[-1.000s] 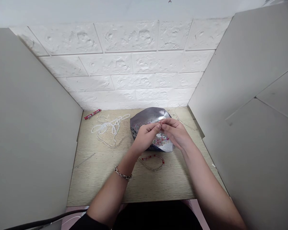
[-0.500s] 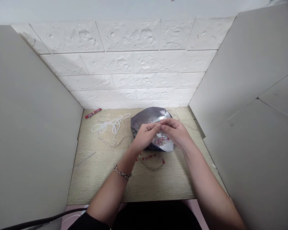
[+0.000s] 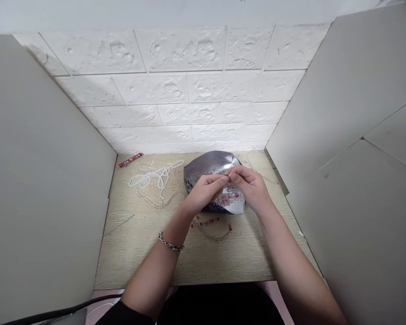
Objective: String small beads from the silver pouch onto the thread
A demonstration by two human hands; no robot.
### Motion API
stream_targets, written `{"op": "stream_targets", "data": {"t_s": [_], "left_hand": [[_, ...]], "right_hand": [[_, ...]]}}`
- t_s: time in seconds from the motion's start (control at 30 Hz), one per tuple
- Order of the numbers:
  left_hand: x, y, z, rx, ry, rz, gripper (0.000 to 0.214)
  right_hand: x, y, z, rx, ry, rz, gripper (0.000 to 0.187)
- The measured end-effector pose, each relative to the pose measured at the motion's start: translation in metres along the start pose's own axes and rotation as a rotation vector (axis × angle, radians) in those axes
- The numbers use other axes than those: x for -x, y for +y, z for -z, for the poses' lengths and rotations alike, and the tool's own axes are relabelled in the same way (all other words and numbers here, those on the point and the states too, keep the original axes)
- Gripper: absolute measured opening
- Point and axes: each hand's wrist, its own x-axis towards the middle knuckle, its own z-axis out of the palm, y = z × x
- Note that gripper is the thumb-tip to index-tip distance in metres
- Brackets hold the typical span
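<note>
Over a silvery tray-like pouch (image 3: 211,160), my left hand (image 3: 206,192) and my right hand (image 3: 252,185) meet with their fingertips pinched close together. What they pinch is too small to make out. Loose pink and clear beads (image 3: 232,198) lie in the pouch below them. On the table in front of it rests a bead string (image 3: 216,238) with red, pink and pale beads; its left end runs beneath my left wrist. A chain bracelet (image 3: 171,246) circles my left forearm.
White and pearl bead strands (image 3: 160,174) lie tangled at the back left of the wooden table (image 3: 138,257). Beyond them is a red strip (image 3: 130,160). A thin needle-like rod (image 3: 122,223) lies at the left. Grey panels stand on both sides, a white brick-pattern wall behind.
My right hand's fingertips have shifted very slightly to the right, and both hands stay pinched above the pouch. The things on the table have not moved.
</note>
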Motion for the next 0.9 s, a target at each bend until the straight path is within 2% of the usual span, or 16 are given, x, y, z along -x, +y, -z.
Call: {"op": "stream_targets", "data": {"t_s": [0.13, 0.3, 0.43, 0.53, 0.63, 0.7, 0.8, 0.83, 0.9], "left_hand": [[0.002, 0.002, -0.002, 0.037, -0.059, -0.006, 0.030], [0.003, -0.001, -0.002, 0.042, -0.106, -0.008, 0.042], [0.001, -0.004, 0.001, -0.008, -0.113, -0.053, 0.030], [0.000, -0.005, 0.001, 0.036, -0.101, -0.108, 0.023], [0.001, -0.003, 0.001, 0.278, -0.071, -0.080, 0.022], [0.002, 0.000, 0.002, 0.477, -0.040, -0.057, 0.021], [0.005, 0.005, 0.007, 0.697, -0.006, -0.014, 0.015], [0.005, 0.006, 0.008, 0.739, 0.006, 0.008, 0.014], [0.004, 0.007, 0.011, 0.787, 0.052, 0.043, 0.013]], "right_hand": [[0.001, -0.002, 0.001, 0.036, -0.014, 0.069, 0.016], [0.000, -0.001, 0.006, 0.035, -0.023, 0.042, 0.017], [0.000, 0.002, 0.007, -0.078, -0.009, 0.015, 0.017], [-0.001, 0.004, 0.007, -0.154, 0.055, -0.021, 0.019], [-0.004, 0.006, 0.007, -0.162, 0.201, 0.009, 0.023], [-0.006, 0.007, 0.009, -0.055, 0.384, 0.090, 0.023], [-0.008, 0.009, 0.015, 0.273, 0.633, 0.237, 0.021], [-0.009, 0.009, 0.017, 0.413, 0.664, 0.258, 0.020], [-0.010, 0.013, 0.021, 0.708, 0.624, 0.209, 0.018]]}}
